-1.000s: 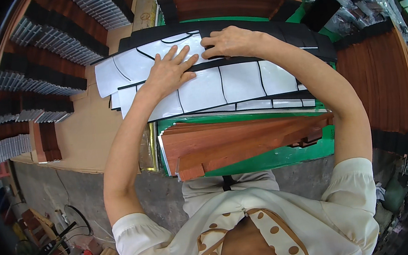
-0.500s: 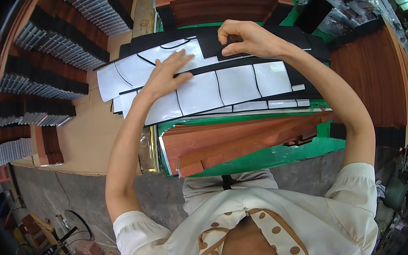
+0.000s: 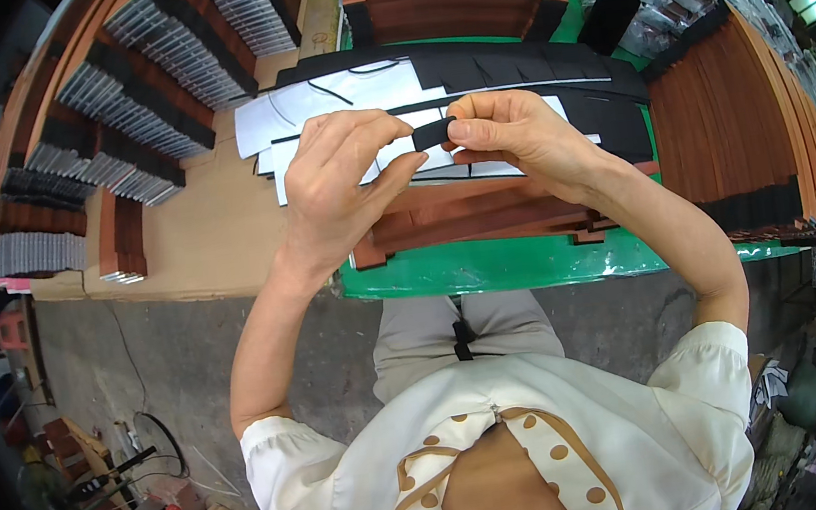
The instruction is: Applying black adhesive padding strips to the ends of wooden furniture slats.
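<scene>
covering the centre of view: green surface (image 3: 530, 263) carrying stacked reddish-brown wooden strips (image 3: 484, 216) and, beyond them, white backing sheets (image 3: 330, 98) with rows of black adhesive pads (image 3: 527, 65); more wooden strips (image 3: 735, 117) stand on edge at the right. left hand (image 3: 339, 177) and right hand (image 3: 505, 133) raised above the strips, both closed in a pinch on one small black pad (image 3: 434, 133), held between their fingertips
</scene>
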Motion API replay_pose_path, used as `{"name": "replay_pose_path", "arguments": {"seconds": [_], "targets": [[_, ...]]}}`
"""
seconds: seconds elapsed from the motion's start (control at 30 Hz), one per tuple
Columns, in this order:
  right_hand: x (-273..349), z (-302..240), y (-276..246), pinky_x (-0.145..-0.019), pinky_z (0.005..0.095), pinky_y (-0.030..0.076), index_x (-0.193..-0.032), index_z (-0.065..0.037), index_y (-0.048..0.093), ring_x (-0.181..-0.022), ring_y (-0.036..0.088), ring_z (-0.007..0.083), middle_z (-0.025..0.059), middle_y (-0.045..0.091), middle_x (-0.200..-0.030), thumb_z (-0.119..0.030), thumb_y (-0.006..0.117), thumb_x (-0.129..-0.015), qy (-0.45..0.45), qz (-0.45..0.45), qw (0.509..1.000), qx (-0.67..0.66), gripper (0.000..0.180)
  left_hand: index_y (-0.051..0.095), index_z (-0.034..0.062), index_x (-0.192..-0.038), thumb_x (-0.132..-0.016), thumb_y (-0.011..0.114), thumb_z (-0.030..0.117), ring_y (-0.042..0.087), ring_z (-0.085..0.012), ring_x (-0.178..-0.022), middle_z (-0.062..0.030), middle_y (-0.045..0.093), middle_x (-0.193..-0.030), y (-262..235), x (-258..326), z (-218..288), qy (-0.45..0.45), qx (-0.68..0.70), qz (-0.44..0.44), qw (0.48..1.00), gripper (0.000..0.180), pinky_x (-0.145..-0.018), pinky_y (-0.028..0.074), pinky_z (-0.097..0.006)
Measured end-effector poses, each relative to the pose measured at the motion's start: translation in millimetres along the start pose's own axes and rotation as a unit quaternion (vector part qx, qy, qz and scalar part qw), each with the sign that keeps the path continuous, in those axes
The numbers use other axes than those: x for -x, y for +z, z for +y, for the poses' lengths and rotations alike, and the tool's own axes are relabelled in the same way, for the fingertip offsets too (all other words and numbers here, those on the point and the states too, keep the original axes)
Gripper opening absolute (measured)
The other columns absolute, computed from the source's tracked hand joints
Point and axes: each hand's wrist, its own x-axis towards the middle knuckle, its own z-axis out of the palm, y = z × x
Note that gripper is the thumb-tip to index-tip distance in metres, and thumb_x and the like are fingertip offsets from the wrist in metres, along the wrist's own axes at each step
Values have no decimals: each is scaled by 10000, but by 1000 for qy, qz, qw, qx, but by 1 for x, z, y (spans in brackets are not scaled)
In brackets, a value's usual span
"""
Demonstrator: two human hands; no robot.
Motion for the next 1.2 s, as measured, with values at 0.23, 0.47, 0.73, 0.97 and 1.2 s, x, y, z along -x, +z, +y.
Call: {"name": "replay_pose_path", "arguments": {"seconds": [0.23, 0.47, 0.73, 0.97, 1.2], "targets": [[40, 5, 17, -827, 233, 474, -954, -49, 605, -823, 582, 75, -18, 601, -853, -269, 644, -863, 12, -52, 999, -9, 242, 596, 39, -849, -593, 728, -37, 528, -153, -633, -26, 591, -756, -16, 15, 42, 59, -25, -3, 998, 298, -623, 378, -285], [71, 22, 23, -821, 273, 493, -1180, 14, 533, -889, 586, 116, 81, 609, -1033, -128, 629, -857, -124, 59, 989, 50, 365, 582, 31, -852, -565, 717, -53, 522, -159, -609, -38, 582, -749, -18, 57, 69, 21, -45, 61, 997, 328, -595, 375, -297], [75, 53, 54, -620, 318, 506, -952, -64, 644, -797, 577, 226, 58, 599, -910, -52, 746, -630, -424, 23, 786, 449, 337, 588, 14, -893, -563, 748, -39, 526, -182, -615, -57, 602, -786, -7, 99, 85, -98, 49, 36, 993, 371, -602, 414, -291], [56, 55, 59, -618, 326, 499, -933, -43, 641, -783, 574, 228, 73, 599, -889, -19, 739, -622, -423, 68, 790, 438, 328, 584, 16, -1015, -593, 798, 70, 576, -231, -800, -88, 602, -966, -23, 99, 61, -163, 80, 0, 983, 476, -721, 441, -341], [20, 61, 64, -617, 290, 455, -924, -56, 670, -756, 537, 174, 34, 602, -839, 8, 709, -664, -327, 183, 863, 340, 270, 577, 5, -1083, -733, 722, 76, 561, -183, -891, -77, 581, -1009, -8, 97, 24, -294, 130, 13, 947, 386, -813, 443, -295]]}}
